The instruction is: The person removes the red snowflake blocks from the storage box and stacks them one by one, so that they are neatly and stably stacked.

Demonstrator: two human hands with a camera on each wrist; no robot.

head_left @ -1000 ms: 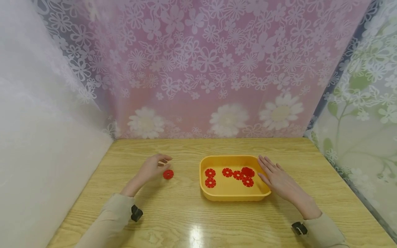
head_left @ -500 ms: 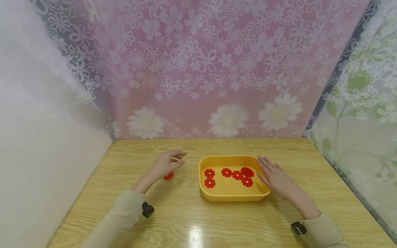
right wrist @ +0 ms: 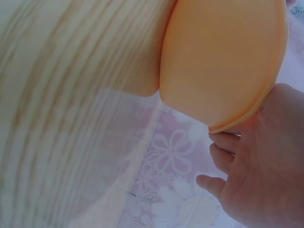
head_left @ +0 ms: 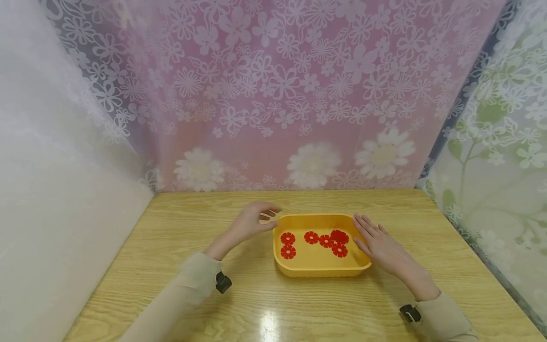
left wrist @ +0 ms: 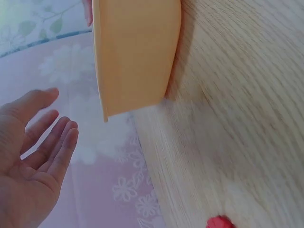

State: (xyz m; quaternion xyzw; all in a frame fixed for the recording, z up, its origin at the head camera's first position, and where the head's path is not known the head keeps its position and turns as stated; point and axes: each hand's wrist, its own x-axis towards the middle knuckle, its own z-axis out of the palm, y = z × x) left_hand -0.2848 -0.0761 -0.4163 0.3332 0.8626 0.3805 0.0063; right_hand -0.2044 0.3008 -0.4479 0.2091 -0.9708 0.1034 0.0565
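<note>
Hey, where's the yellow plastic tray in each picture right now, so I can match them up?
Head: the yellow plastic tray sits in the lower half, right of centre.
Left wrist: the yellow plastic tray is at the top, slightly left of centre.
Right wrist: the yellow plastic tray is at upper right.
Shared landmark: the wood-grain table.
</note>
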